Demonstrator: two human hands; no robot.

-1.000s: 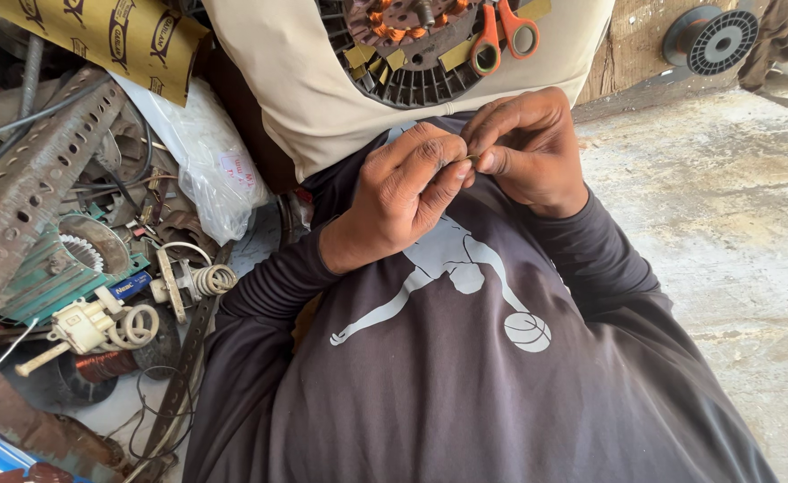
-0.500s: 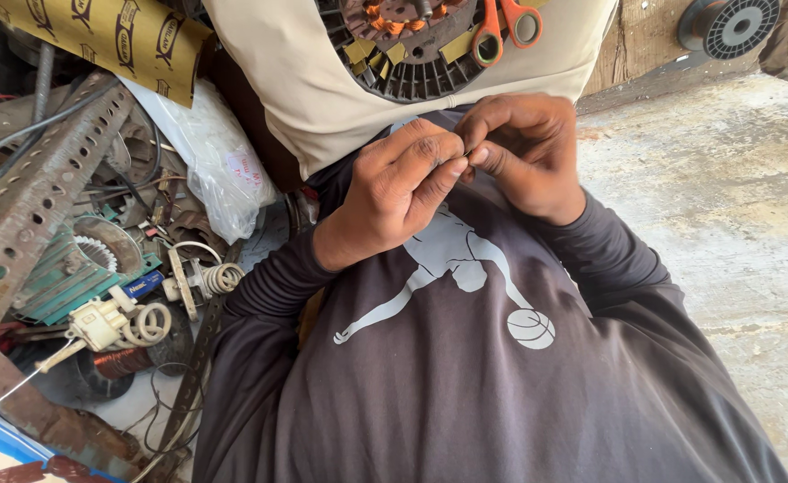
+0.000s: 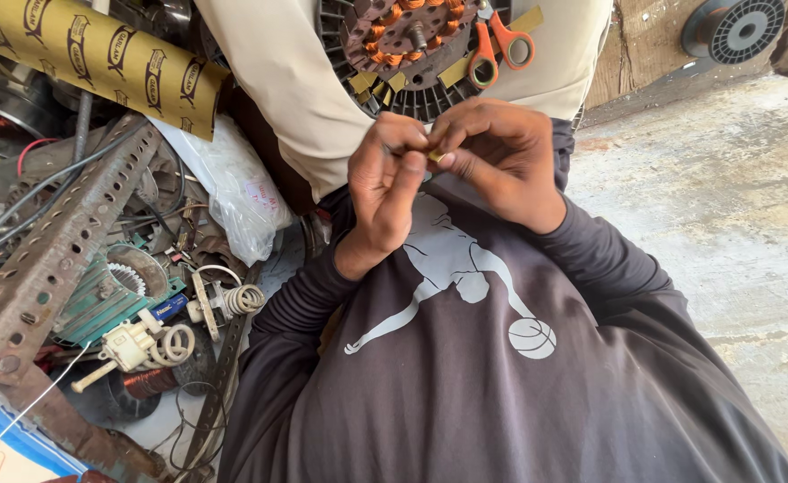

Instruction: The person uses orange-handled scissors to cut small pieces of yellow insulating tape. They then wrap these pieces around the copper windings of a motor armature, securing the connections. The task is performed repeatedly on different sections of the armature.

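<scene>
This is a small repair workshop for electric motors. A round motor part with copper coils (image 3: 409, 46) lies near orange scissors (image 3: 492, 45), and beside a rusty perforated metal bar (image 3: 49, 259) there are loose wires, small parts and a wire spool (image 3: 734, 29) on a bare concrete floor (image 3: 725, 206)

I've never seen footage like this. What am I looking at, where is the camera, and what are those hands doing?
The camera sits on a person's head and looks down their dark shirt at their own two bare hands. The left hand and right hand meet at the fingertips and pinch a small yellowish strip, too small to identify. Just beyond lies a round motor stator with copper windings, on a cream cloth, with orange-handled scissors on it. To the left is a heap of scrap: a perforated rusty metal bar, wires and a plastic bag.
</scene>
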